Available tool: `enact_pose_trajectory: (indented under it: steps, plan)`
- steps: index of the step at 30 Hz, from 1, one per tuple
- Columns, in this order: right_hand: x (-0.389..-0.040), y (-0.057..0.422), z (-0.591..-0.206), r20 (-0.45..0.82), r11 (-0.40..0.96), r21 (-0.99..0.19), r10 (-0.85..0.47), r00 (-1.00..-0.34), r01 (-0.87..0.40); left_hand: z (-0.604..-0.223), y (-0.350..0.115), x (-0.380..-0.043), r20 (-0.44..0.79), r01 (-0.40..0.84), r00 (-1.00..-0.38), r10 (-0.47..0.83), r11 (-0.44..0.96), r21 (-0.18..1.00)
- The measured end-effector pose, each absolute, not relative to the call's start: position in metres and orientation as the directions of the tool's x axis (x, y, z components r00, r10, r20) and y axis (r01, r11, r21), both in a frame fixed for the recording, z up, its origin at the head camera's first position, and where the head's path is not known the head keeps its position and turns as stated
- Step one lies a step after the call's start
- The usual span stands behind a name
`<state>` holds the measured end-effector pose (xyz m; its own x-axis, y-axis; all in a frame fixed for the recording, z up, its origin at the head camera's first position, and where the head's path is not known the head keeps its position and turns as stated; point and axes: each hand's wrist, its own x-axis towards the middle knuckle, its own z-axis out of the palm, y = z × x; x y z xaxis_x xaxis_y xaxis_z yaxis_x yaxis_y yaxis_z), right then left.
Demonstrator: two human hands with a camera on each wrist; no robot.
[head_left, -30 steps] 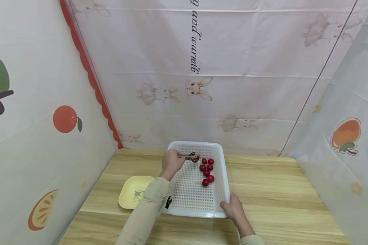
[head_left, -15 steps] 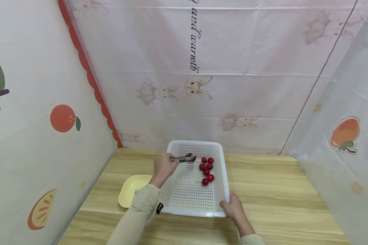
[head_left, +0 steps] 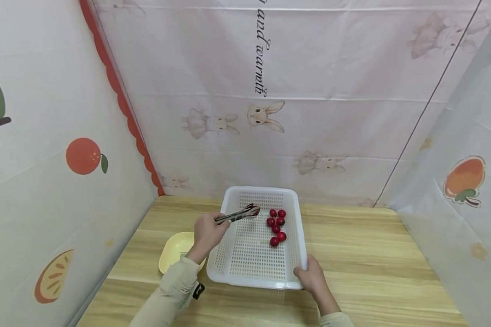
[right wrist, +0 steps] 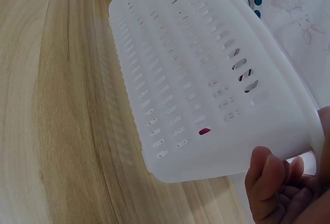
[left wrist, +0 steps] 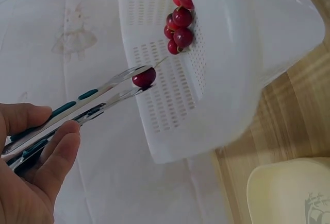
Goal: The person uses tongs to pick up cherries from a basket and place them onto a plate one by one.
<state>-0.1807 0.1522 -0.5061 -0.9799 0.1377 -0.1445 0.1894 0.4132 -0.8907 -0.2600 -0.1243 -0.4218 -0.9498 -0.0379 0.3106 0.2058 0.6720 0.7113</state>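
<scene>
My left hand [head_left: 208, 234] pinches a pair of metal tongs [head_left: 237, 215] with dark green grip patches, over the left side of a white perforated basket [head_left: 253, 285]. In the left wrist view, a dark red cherry [left wrist: 144, 78] with a thin stem sits between the tongs' tips. Several more cherries [head_left: 276, 229] lie clustered on the right part of the basket's floor. With thumb over the rim, my right hand [head_left: 312, 276] holds the basket at its near right corner. The right wrist view shows its fingers [right wrist: 267, 175] curled under that rim.
A shallow pale yellow dish [head_left: 172, 249] stands left of the basket, partly behind my left forearm. Both rest on a wooden table [head_left: 360, 254]. Printed cloth walls [head_left: 212, 168] enclose the table at the back and on both sides.
My left hand has drawn left and toward me with the tongs, from over the basket to its left rim. My right hand and the basket have stayed put.
</scene>
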Motion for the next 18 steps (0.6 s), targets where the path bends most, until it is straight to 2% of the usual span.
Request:
enact_pose_trajectory:
  steps: [11,18]
  plan:
    - [-0.181,0.152,-0.508,-0.161,0.421,-0.884,0.135,-0.978,0.204,-0.422,-0.153,-0.244,0.377,0.220,-0.920,-0.103,0.660,0.718]
    - [-0.181,0.152,-0.508,-0.153,0.430,-0.880,0.144,-0.978,0.201,-0.427,-0.171,-0.233,0.358,0.210,-0.925,-0.130,0.611,0.763]
